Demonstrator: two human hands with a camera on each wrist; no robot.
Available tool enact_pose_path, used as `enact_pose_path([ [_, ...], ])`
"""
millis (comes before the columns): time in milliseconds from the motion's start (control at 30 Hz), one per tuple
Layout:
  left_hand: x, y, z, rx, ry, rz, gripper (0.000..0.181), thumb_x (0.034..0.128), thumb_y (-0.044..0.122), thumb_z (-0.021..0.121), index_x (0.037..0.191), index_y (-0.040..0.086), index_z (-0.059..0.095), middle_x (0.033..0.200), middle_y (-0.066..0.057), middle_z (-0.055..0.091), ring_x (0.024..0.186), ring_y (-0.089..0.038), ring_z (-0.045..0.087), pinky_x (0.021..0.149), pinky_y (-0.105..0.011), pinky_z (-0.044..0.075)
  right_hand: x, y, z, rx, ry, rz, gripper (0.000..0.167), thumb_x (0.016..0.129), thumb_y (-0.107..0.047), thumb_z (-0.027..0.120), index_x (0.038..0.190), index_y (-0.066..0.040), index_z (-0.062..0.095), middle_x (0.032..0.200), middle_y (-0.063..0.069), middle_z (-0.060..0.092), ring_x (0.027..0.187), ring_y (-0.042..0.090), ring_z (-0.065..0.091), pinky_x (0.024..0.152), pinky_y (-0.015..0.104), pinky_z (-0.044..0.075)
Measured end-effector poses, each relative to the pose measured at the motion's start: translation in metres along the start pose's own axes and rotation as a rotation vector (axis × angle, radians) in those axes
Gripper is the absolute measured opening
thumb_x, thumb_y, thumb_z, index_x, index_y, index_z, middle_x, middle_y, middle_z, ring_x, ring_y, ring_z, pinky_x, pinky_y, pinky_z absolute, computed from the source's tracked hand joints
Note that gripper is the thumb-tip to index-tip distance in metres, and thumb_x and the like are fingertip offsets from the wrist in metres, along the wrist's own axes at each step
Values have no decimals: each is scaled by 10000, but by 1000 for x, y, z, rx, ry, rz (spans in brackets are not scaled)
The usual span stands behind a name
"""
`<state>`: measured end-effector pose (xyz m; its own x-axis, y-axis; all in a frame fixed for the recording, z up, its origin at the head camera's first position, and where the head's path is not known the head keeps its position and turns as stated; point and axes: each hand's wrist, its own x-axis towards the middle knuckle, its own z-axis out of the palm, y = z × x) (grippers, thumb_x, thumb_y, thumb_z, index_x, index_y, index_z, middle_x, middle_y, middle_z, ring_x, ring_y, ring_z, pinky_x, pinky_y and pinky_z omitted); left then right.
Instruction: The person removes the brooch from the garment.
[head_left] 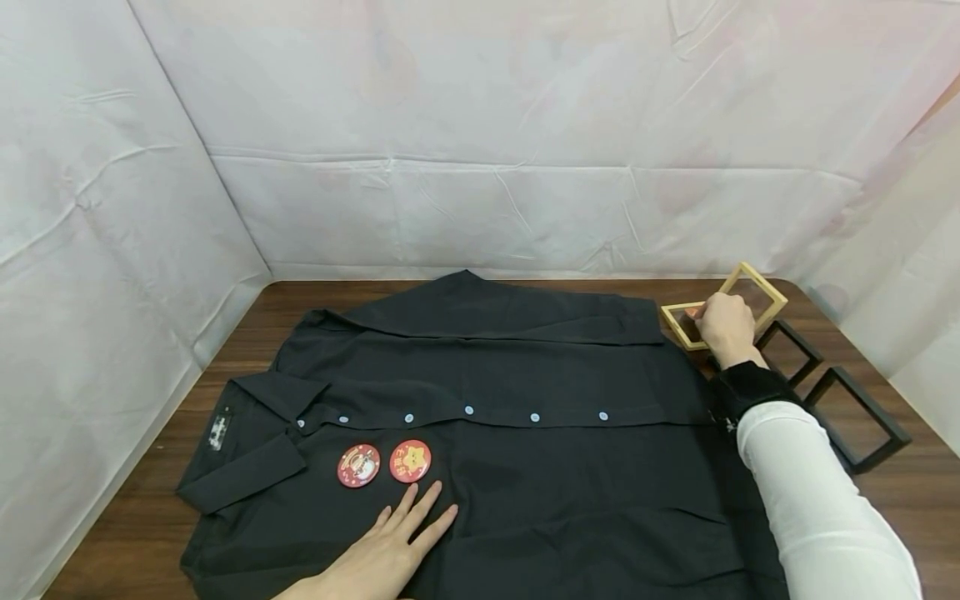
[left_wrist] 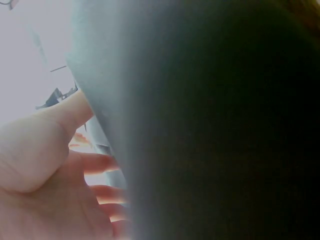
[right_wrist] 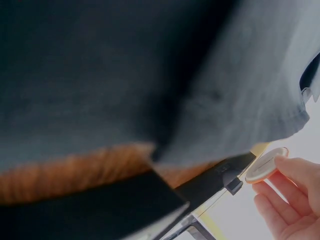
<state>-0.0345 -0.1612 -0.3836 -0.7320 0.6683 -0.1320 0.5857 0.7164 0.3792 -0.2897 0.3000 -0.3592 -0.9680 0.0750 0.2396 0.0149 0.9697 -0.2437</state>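
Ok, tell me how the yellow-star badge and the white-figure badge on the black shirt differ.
The yellow-star badge has an orange-red ground; the white-figure badge is a deeper red. The yellow-star badge sits closer to the fingertips of the left hand; the white-figure badge lies farther left. Both are round, look similar in size and lie on the black shirt.

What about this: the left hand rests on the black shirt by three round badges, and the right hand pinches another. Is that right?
Not three: the head view shows two round badges by the left hand on the black shirt. The right hand does pinch another badge.
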Motion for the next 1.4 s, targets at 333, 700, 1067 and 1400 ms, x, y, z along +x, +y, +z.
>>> enact_pose_path([
  [333, 0, -2, 0, -2, 10, 23, 921, 702, 684, 489, 1381, 92, 298, 1413, -209, 205, 1214, -472, 260, 774, -609, 378, -2, 0, 2, 11, -35, -2, 107, 785, -33, 599, 768, 44, 672, 802, 291, 588, 699, 452, 539, 631, 521, 431],
  [700, 0, -3, 0, 1, 10, 23, 919, 704, 682, 492, 1382, 94, 294, 1411, -210, 210, 1215, -469, 262, 776, -606, 379, 1, -2, 3, -9, -79, -32, 107, 757, -9, 573, 765, 38, 669, 798, 324, 570, 687, 459, 536, 597, 511, 440],
  [1067, -1, -4, 0, -21, 3, 15, 913, 702, 672, 514, 1384, 108, 293, 1415, -201, 210, 1222, -463, 255, 774, -608, 379, 1, -11, -9, 7, -163, -3, 184, 815, -76, 594, 890, 88, 631, 848, 301, 572, 738, 446, 540, 625, 509, 435],
  [1400, -2, -4, 1, -13, 13, 16, 912, 703, 675, 510, 1384, 109, 291, 1414, -197, 216, 1217, -462, 266, 773, -605, 382, 4, -12, -29, -8, -150, 1, 209, 833, -53, 547, 969, 104, 573, 905, 321, 537, 785, 456, 516, 643, 501, 421],
])
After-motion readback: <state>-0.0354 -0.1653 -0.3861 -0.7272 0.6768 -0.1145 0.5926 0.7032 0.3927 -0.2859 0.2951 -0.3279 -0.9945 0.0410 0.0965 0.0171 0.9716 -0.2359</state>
